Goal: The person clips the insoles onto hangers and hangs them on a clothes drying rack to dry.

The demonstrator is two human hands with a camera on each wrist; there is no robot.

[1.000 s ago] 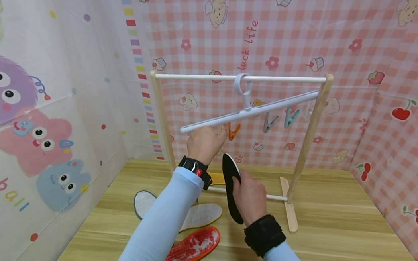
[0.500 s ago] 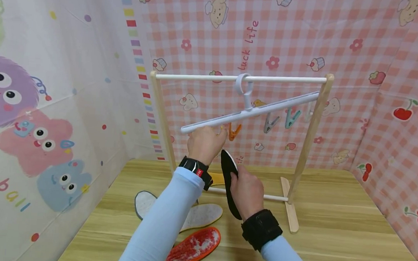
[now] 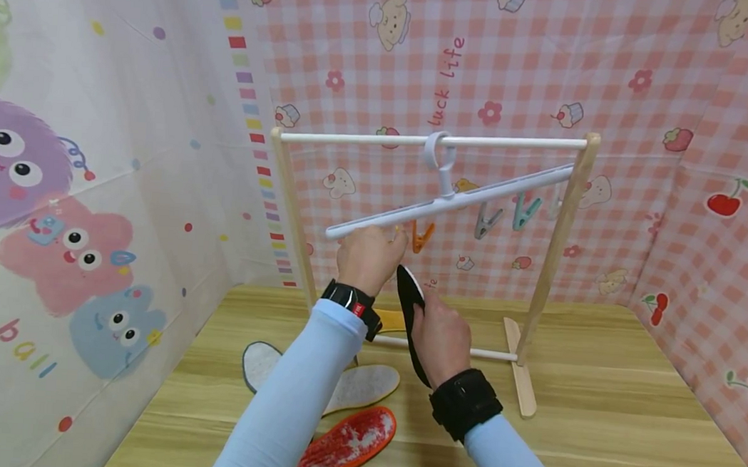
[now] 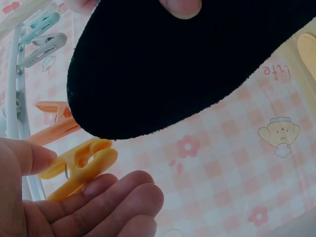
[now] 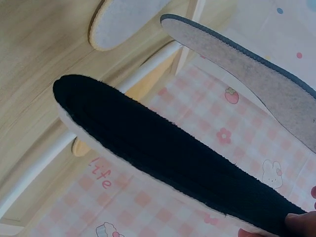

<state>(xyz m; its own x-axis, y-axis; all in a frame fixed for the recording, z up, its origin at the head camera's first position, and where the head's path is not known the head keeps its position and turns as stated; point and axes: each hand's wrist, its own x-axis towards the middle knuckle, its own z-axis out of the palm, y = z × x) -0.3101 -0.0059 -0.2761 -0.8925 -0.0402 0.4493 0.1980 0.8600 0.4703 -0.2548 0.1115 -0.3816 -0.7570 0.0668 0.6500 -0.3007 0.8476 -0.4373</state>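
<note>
While the left hand (image 3: pixel 370 255) is staying beneath the low end of the tilted white hanger (image 3: pixel 407 212), the right hand (image 3: pixel 441 337) is carrying a black insole (image 5: pixel 153 148) slightly higher and nearer to that end than a second ago. The insole is now pointing its tip up toward the hanger from below, close by the yellow clip (image 4: pixel 91 169); whether the two are touching, I cannot tell. The left thumb and fingers are pinching that clip under the hanger, and the right hand is gripping the insole, its thumb lying on the black face. The hands are working near each other but apart. The hanger is keeping the same slant.

Toward the hanger's high end, an orange clip (image 4: pixel 54 132), a grey clip (image 3: pixel 481 233) and a teal clip (image 3: pixel 519 224) are hanging in that order. In the left wrist view, the black insole is partly covering the orange one. Well below the hanger, a red insole (image 3: pixel 355 443), a grey insole (image 3: pixel 367 387) and a blue-edged insole (image 3: pixel 259 361) are lying on the wooden table (image 3: pixel 596 390), and the left sleeve (image 3: pixel 293 393) is hiding part of each.
</note>
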